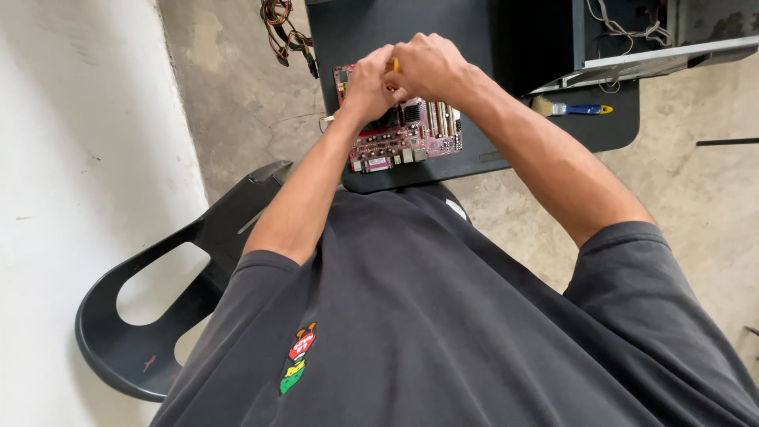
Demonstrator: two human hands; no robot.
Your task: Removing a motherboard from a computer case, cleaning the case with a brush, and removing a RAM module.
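Fingers of both hands are being curled together around a thin yellow tool, of which only a short tip is showing. Left hand and right hand are being pressed against each other above a red circuit board. That board is being carried flat on a dark table, at its near edge. An open computer case, with loose wires inside, is being kept at the far right. A blue-handled brush is lying near it. A wire bundle is hanging at the far left, and a black plastic chair is being sat on.
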